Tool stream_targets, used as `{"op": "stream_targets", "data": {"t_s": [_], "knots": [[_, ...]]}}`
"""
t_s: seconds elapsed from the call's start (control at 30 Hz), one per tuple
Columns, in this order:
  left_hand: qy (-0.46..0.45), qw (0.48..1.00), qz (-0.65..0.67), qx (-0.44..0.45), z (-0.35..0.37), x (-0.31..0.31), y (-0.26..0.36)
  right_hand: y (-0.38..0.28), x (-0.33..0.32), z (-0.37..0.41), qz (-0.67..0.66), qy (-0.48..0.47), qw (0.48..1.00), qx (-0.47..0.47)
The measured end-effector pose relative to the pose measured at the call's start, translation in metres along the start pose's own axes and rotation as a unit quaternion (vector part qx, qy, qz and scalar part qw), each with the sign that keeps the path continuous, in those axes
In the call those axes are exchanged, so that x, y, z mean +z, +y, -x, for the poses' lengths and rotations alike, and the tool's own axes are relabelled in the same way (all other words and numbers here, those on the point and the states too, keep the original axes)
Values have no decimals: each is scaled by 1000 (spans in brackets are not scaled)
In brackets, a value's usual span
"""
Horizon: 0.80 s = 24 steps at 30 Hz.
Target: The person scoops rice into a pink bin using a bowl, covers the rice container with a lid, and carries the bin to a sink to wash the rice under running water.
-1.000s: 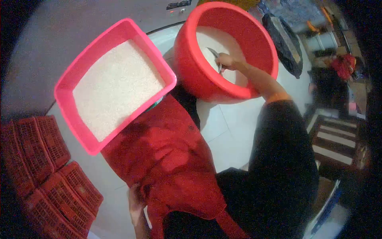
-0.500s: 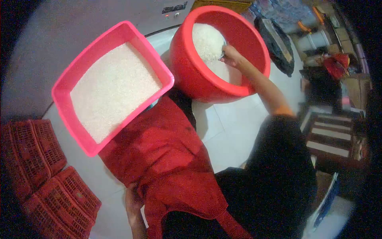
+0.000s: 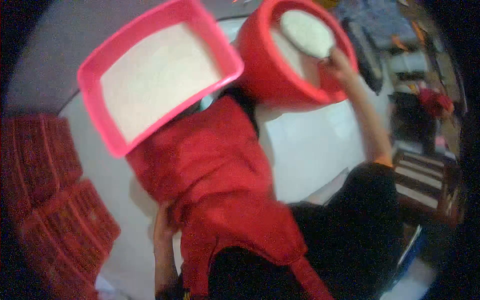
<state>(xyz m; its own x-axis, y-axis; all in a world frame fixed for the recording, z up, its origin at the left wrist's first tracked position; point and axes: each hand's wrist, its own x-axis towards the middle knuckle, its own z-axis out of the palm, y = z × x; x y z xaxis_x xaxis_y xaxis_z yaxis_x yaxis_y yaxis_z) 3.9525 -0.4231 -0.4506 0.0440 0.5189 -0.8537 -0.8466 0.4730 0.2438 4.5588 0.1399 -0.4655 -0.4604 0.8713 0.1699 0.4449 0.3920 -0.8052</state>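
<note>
My right hand [image 3: 338, 62] grips the edge of a round bowl heaped with white rice [image 3: 307, 33], held over the inside of a large red tub [image 3: 265, 60]. More white rice shows in the tub below the bowl. Left of the tub, a pink rectangular basin [image 3: 92, 100] holds a wide, level layer of rice [image 3: 160, 75]. My left hand [image 3: 166, 220] is beside the red apron [image 3: 215, 160] on my lap; its fingers are partly hidden by the cloth and blurred.
Red plastic crates [image 3: 70, 225] stand on the floor at the left. A dark slatted wooden piece [image 3: 420, 180] is at the right, below assorted stored goods. A black bag [image 3: 365, 55] lies beyond the tub.
My right hand has lifted the rice-filled bowl up and to the right within the tub. The view has shifted, so the basin and tub appear higher in the frame.
</note>
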Motion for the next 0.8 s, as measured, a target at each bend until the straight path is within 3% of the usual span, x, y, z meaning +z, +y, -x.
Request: {"op": "stream_targets", "data": {"t_s": [0.03, 0.07, 0.1, 0.13, 0.27, 0.3, 0.37, 0.4, 0.43, 0.47, 0.5, 0.53, 0.6, 0.63, 0.67, 0.77, 0.8], "knots": [[1, 999, -34, 14, 3, 3, 1, -115, 40, 1, -167, 81, 979, 86], [20, 1000, -8, -12, 2, 0, -1, -148, 37, -26, -462, 47, 828, 314], [32, 999, 15, -36, 1, -5, -1, -162, 38, -32, -472, 59, 817, 327], [42, 998, 18, -35, 2, -2, 0, -164, 39, -43, -386, 62, 868, 306], [49, 998, 7, -46, 6, -5, -5, -252, 87, -57, -424, 32, 878, 222], [32, 999, 7, -41, 3, -8, -7, -234, 86, -86, -361, 114, 888, 263], [16, 999, 16, -32, 2, -17, -10, -374, 178, -75, -446, 57, 867, 213], [-1, 999, 26, -25, 0, -19, -11, -370, 182, -86, -440, 59, 871, 209], [-6, 999, 25, -25, -1, -22, -13, -353, 186, -102, -69, -25, 987, 143], [3, 1000, 23, -21, -1, -22, -14, -353, 191, -110, 313, -105, 942, 55], [13, 1000, 19, -15, -1, -22, -14, -356, 204, -117, 121, -64, 987, 81], [7, 1000, 18, -14, -1, -26, -16, -369, 225, -123, -76, -19, 992, 102], [7, 1000, 28, 4, -6, -34, -22, -373, 248, -123, -32, 39, 998, -46], [1, 1000, 26, 2, -6, -30, -22, -403, 250, -114, 85, 44, 992, -78], [-2, 1000, 30, 7, -5, -26, -21, -386, 264, -130, 269, 176, 878, -354], [0, 999, 31, 13, 3, -14, -17, -390, 267, -130, 269, 136, 882, -361], [8, 999, 30, 16, 4, -12, -16, -410, 266, -119, 250, 87, 917, -298]]}}
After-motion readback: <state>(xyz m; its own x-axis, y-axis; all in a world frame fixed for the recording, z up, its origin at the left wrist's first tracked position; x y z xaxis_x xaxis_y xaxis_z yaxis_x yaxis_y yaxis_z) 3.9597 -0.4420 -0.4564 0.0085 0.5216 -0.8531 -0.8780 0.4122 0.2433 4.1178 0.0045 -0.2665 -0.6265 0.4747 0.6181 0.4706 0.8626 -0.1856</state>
